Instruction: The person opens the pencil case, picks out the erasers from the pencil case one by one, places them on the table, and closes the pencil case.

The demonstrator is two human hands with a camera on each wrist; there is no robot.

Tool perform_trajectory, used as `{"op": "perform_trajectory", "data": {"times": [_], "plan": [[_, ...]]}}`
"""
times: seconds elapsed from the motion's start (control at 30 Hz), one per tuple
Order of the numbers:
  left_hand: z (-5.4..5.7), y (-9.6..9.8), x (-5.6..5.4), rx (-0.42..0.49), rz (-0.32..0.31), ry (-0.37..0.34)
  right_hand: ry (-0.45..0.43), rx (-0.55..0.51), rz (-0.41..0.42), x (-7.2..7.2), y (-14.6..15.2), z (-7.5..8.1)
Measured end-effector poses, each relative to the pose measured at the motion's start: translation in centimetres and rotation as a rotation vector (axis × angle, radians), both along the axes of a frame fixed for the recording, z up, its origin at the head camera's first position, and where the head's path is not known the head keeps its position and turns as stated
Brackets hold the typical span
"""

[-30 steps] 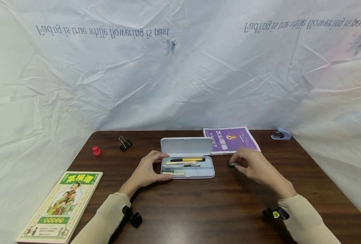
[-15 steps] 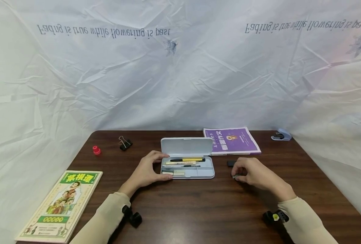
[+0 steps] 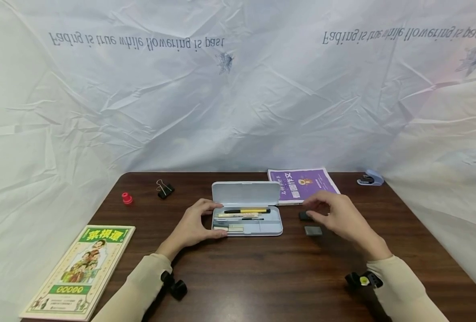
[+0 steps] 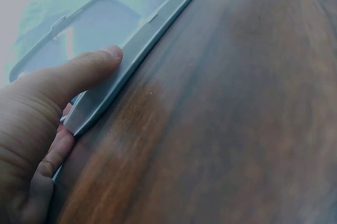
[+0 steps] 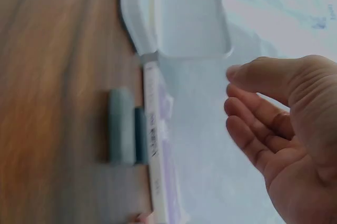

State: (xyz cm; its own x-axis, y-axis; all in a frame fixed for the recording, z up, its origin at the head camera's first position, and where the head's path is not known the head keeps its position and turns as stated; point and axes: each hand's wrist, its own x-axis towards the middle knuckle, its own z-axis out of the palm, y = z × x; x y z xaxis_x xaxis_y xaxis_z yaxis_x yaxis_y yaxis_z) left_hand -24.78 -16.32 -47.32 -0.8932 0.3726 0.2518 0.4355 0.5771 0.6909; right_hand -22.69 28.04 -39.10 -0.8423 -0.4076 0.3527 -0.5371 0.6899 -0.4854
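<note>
An open pale-blue pencil case [image 3: 271, 228] holds a yellow-and-black pen [image 3: 254, 210], other slim writing tools and small pale blocks [image 3: 235, 228]. My left hand [image 3: 195, 226] grips its left end; in the left wrist view the thumb [image 4: 100, 66] presses the front wall of the case. My right hand [image 3: 338, 217] hovers with nothing in it, thumb and fingers apart. Below its fingertips lie two small rectangular blocks like erasers, a grey one [image 3: 313, 230] in front and a black one [image 3: 304, 216] behind. The right wrist view shows the grey block [image 5: 122, 126] beside the darker one [image 5: 140, 135].
A purple book [image 3: 302, 183] lies behind the right hand, partly behind the case lid. The blue stapler-like object [image 3: 371, 178] stands at the back right. At left are a black binder clip [image 3: 165, 191], a small red knobbed piece [image 3: 127, 198] and a green-and-cream book [image 3: 78, 273].
My right hand has drawn the grey block towards the front, let go of it and risen, leaving it apart from the black one. The left hand has stayed on the pencil case.
</note>
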Motion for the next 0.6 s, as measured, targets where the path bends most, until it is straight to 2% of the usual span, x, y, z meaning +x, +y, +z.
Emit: {"op": "perform_trajectory", "data": {"times": [0.1,0.27,0.6], "plan": [[0.0,-0.1,0.0,0.0,0.001,0.003,0.028,-0.041,-0.013,-0.2,-0.9,0.7],[-0.1,-0.2,0.1,0.004,0.003,-0.004,0.08,-0.073,0.023,-0.7,-2.7,1.9],[0.1,0.1,0.2,0.015,0.001,-0.009,0.075,-0.221,0.16,-1.7,-8.0,3.5]]}}
